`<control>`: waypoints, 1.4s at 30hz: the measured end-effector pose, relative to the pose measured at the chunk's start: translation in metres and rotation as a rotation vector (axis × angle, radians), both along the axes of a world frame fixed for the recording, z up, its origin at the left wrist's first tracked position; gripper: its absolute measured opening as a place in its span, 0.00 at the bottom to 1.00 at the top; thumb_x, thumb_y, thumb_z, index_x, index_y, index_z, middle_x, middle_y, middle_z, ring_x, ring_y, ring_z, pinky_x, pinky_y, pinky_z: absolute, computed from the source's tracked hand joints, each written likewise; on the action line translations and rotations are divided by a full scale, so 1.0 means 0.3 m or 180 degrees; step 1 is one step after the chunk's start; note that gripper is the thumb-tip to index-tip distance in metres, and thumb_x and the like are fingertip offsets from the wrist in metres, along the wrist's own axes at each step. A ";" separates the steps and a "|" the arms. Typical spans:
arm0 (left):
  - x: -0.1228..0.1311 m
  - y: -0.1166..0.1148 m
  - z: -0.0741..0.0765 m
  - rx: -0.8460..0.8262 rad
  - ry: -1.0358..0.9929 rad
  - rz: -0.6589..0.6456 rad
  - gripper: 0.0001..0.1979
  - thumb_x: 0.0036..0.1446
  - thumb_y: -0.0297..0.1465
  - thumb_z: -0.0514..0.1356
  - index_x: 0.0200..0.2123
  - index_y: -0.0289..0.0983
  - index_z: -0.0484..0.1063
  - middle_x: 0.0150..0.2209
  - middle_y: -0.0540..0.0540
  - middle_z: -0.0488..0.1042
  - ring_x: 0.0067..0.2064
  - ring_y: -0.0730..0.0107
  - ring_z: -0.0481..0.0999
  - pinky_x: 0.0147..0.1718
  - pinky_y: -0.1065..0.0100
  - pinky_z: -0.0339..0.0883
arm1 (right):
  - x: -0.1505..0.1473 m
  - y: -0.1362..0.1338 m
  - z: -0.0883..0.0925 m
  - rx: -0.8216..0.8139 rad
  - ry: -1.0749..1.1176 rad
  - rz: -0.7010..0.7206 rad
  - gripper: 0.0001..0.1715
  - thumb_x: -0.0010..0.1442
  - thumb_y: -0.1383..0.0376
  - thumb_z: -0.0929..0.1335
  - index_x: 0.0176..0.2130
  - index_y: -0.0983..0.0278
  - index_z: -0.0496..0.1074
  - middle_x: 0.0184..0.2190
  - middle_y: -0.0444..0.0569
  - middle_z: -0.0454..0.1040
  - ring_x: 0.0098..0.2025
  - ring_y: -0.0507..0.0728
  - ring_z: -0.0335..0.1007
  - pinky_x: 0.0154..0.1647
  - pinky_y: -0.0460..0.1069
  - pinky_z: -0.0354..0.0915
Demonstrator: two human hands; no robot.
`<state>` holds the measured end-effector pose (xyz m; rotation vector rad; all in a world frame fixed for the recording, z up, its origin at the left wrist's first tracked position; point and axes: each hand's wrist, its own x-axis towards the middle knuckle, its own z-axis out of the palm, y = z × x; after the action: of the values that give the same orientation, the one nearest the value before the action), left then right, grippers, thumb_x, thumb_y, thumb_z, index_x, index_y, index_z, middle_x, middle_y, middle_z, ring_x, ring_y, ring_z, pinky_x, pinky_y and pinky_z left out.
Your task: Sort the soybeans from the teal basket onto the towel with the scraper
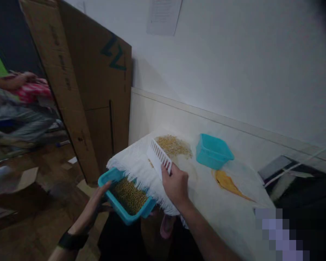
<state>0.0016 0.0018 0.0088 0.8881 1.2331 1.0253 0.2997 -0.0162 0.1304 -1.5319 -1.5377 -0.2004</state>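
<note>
A turquoise plastic basket [122, 212] full of yellowish beans [130, 197] is held just off the table's near edge by my left hand [97, 201], whose fingers grip its left rim. My right hand [176, 185] is closed on the end of a white slotted plastic piece [158, 156], tilted over a white fringed cloth [136, 157]. The cloth's fringe hangs over the basket's far rim. A few loose beans lie on the cloth beside the slotted piece. Beyond it, more beans [174, 145] are spread in a pile.
A second turquoise basket [213, 154] stands toward the back of the table, with an orange-yellow flat piece [229, 185] in front of it. A tall cardboard box [97, 79] rises on the left. Dark items with a cable [296, 168] sit at right. Another person [19, 85] is at far left.
</note>
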 end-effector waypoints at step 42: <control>0.010 -0.007 0.023 -0.0147 -0.0090 0.0100 0.47 0.61 0.62 0.66 0.73 0.40 0.71 0.78 0.34 0.70 0.66 0.30 0.79 0.38 0.50 0.87 | -0.015 -0.166 0.017 0.0438 0.0120 0.0349 0.19 0.74 0.63 0.68 0.39 0.68 0.88 0.23 0.53 0.85 0.21 0.57 0.83 0.24 0.44 0.71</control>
<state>0.0045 -0.0004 0.0158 0.8182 1.2455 1.0272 0.2952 -0.0660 0.1355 -1.3334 -1.5409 -0.2087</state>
